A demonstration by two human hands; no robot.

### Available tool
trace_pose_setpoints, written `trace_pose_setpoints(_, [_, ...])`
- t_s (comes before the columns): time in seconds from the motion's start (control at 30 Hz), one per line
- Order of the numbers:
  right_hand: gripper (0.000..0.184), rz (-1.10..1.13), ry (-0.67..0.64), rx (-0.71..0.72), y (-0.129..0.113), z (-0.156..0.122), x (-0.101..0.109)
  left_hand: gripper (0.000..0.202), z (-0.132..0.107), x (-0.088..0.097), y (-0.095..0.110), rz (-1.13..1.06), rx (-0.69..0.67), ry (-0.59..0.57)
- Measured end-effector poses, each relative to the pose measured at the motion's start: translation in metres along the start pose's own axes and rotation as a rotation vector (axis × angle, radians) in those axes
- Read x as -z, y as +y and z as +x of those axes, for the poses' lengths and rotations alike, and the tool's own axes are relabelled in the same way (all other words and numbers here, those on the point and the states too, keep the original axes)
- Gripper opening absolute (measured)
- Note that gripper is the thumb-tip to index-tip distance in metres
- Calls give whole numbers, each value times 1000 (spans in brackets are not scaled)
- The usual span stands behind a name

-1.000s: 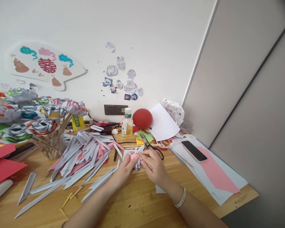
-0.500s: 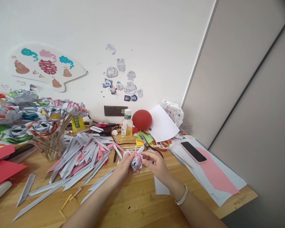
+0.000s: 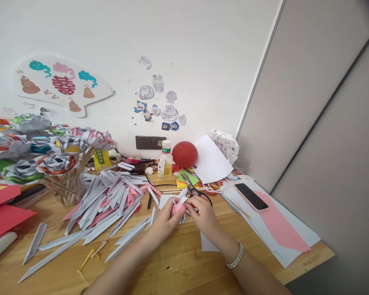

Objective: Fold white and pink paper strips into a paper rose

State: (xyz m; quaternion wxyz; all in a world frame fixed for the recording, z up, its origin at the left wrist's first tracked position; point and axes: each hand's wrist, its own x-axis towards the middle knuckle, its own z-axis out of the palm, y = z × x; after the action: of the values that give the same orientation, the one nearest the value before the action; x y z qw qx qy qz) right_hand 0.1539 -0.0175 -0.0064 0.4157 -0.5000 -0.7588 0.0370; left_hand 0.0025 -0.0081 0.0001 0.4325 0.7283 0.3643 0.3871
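Between both hands, over the middle of the wooden table, is a small folded paper flower [image 3: 177, 208] in pink and white. My left hand [image 3: 166, 216] wraps round its left side, with the thumb across the front. From the right, my right hand [image 3: 199, 209] pinches its edge with thumb and fingertips. Strips of white paper stick up from the flower's top. Just behind my right hand lie black-handled scissors [image 3: 194, 189], blades spread. To the left spreads a heap of folded white and pink paper strips [image 3: 110, 200].
A cup of finished paper flowers [image 3: 66, 188] stands at the left, near red paper [image 3: 9, 213]. Along the back are a bottle [image 3: 165, 162], a red balloon [image 3: 185, 154] and a white sheet [image 3: 213, 159]. A phone [image 3: 251, 196] rests on paper at the right.
The flower has been turned in my hands, so its pink side now faces me instead of the grey-white one. My left thumb has come across its front.
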Motion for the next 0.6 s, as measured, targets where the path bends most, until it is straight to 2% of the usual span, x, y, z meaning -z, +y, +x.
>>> trace_pose_setpoints(0.23, [17,82,-34,-18,2,3,5,27,0,2,3,-6,13,8])
trace_pose_setpoints(0.6, [21,-93,36,43,0,-3,-2,23,-2,-1,1,34,1,10])
